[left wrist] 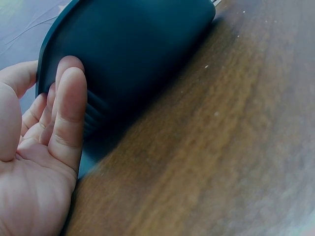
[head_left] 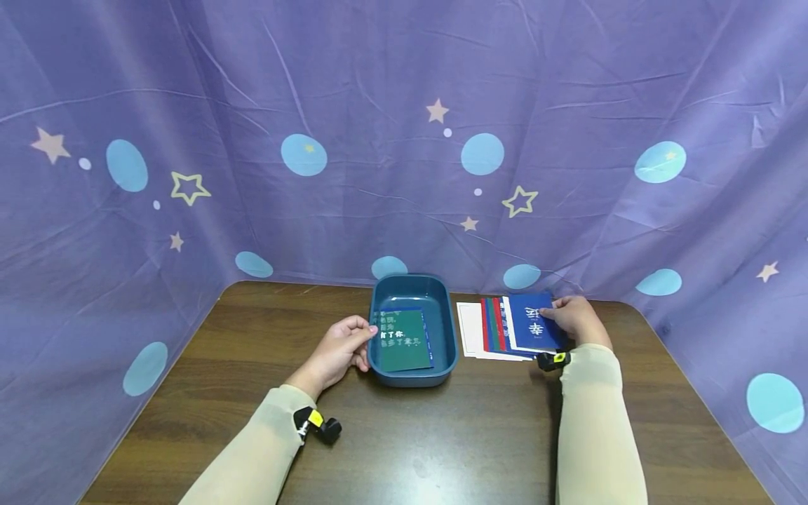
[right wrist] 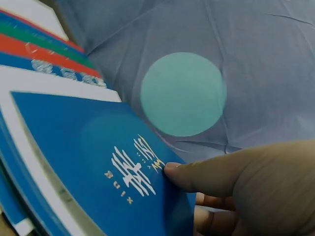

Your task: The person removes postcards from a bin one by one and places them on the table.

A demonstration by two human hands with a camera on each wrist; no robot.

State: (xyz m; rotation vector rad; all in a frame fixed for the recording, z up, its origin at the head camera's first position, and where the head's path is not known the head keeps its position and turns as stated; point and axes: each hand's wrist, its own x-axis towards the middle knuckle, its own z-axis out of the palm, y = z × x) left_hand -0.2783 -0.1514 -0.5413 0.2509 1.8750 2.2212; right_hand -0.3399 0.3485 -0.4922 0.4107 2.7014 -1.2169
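Observation:
A dark teal tray (head_left: 413, 379) stands near the back of the table. Inside it a green card (head_left: 404, 354) with white lettering lies over a blue card (head_left: 430, 345). My left hand (head_left: 341, 347) grips the tray's left rim, thumb on top and the other fingers along the outer wall. To the right, several white, red, green and blue cards (head_left: 470, 330) lie fanned in an overlapping row. On top is a blue card with white characters (head_left: 524, 308). My right hand (head_left: 576, 319) pinches its right edge, thumb on its face and fingers beneath, as the right wrist view shows.
The wooden table (head_left: 404, 435) reaches back to a purple curtain (head_left: 379, 105) with stars and blue dots, close behind the tray and cards. A small black camera (head_left: 328, 429) is strapped at the left wrist, and a black band (head_left: 553, 360) at the right.

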